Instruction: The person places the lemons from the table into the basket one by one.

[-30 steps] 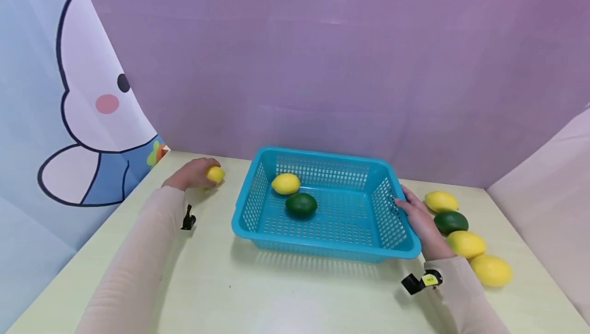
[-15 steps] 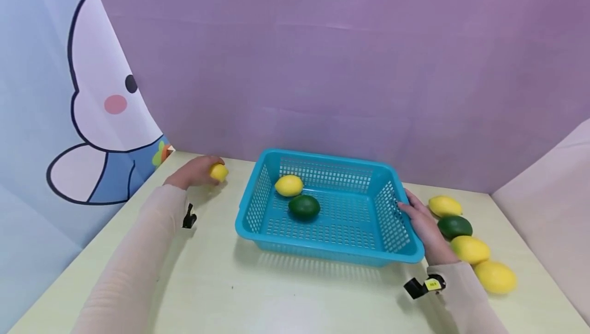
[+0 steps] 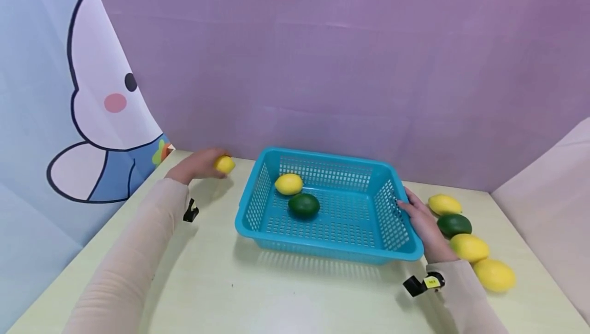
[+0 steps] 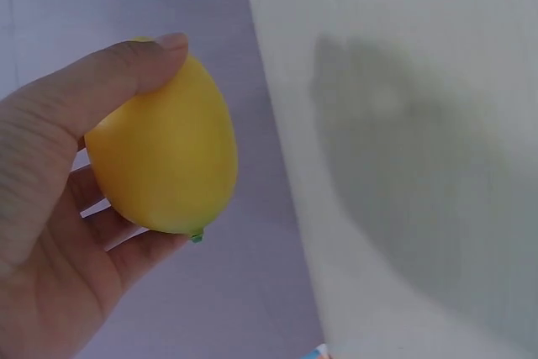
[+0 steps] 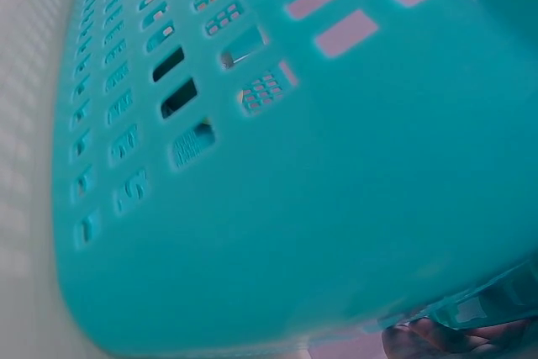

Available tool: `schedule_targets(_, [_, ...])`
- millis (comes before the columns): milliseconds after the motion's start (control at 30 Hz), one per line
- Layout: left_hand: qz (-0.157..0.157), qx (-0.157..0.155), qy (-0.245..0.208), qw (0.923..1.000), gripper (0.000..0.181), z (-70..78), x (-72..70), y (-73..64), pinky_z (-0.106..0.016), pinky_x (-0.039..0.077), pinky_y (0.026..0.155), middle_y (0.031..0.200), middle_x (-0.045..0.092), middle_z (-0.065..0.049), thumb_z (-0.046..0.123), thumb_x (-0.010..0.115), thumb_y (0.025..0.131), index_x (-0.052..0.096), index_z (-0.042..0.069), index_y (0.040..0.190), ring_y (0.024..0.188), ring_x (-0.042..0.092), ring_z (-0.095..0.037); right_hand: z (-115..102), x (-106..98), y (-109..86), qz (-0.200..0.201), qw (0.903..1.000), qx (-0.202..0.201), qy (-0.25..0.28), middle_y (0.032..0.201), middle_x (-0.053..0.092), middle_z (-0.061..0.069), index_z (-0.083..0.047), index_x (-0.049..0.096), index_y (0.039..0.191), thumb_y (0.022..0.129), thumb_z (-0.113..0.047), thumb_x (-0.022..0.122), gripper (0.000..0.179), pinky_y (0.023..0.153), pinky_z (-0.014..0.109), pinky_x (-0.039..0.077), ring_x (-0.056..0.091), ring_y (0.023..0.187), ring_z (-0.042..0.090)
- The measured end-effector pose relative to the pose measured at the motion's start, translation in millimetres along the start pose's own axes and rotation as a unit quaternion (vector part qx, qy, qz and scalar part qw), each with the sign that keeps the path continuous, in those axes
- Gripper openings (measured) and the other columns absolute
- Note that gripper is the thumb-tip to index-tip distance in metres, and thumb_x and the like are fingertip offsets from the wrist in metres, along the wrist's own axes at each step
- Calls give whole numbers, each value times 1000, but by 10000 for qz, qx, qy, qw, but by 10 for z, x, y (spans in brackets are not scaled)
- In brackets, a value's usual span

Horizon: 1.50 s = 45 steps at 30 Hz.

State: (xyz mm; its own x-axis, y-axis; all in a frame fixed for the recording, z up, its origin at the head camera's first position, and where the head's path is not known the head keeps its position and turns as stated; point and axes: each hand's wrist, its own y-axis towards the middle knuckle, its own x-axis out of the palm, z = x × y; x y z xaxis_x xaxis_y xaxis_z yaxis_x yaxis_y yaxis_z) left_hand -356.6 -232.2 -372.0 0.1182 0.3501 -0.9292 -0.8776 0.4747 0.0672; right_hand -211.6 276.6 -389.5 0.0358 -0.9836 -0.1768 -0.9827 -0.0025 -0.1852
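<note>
My left hand (image 3: 199,164) holds a lemon (image 3: 225,164) above the table, left of the blue plastic basket (image 3: 322,255). In the left wrist view the thumb curls over the top of this lemon (image 4: 172,161), with fingers behind it and a small green stem tip at its lower end. My right hand (image 3: 425,226) grips the basket's right rim, thumb on the inner side. Inside the basket, toward its left, lie another lemon (image 3: 289,184) and a dark green avocado (image 3: 303,206). The right wrist view mostly shows the perforated basket wall (image 5: 336,199), fingertips (image 5: 429,340) at the lower edge.
Right of the basket, a row holds a lemon (image 3: 444,204), an avocado (image 3: 454,225) and two more lemons, the nearest lemon (image 3: 495,275) close to my right sleeve. A purple cloth (image 3: 322,67) hangs behind the table (image 3: 258,298), with a cartoon-printed cloth (image 3: 106,119) at left.
My left hand has raised the lemon from near the table and moved it slightly back and right. The right hand keeps its grip on the basket; the view has shifted slightly.
</note>
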Motion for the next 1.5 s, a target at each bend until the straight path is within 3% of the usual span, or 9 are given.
schedule_targets(833, [-133, 353, -29, 9993, 50, 505, -446, -68, -46, 46, 84, 112, 58, -10, 18, 75, 80, 55, 6, 124, 98, 49, -29, -9, 7, -5, 54, 9999, -120, -72, 158, 0, 15, -11, -2, 151, 104, -25, 30, 60, 112, 58, 19, 10, 142, 39])
schedule_targets(1000, [-81, 439, -83, 9990, 49, 653, -501, -75, -45, 47, 84, 111, 59, -7, 17, 76, 79, 56, 8, 123, 97, 50, -27, -17, 7, -3, 42, 9999, -107, -81, 157, -1, 16, -11, -4, 151, 104, -25, 30, 60, 112, 57, 19, 10, 142, 40])
schedule_targets(1233, [88, 859, -129, 9962, 48, 819, -554, -54, -43, 47, 85, 110, 60, -4, 15, 78, 77, 58, 9, 121, 97, 51, -24, -15, -9, 7, -46, 9998, -158, -130, 157, -1, 18, -10, -5, 151, 104, -25, 30, 60, 111, 58, 19, 10, 141, 41])
schedule_targets(1500, [-20, 965, -298, 9949, 49, 978, -581, 40, -42, 48, 85, 113, 58, -4, 17, 76, 79, 56, 11, 124, 99, 50, -24, 15, -44, -10, -12, 9999, -114, -118, 157, 0, 17, -10, -4, 151, 104, -25, 29, 60, 111, 59, 19, 11, 141, 41])
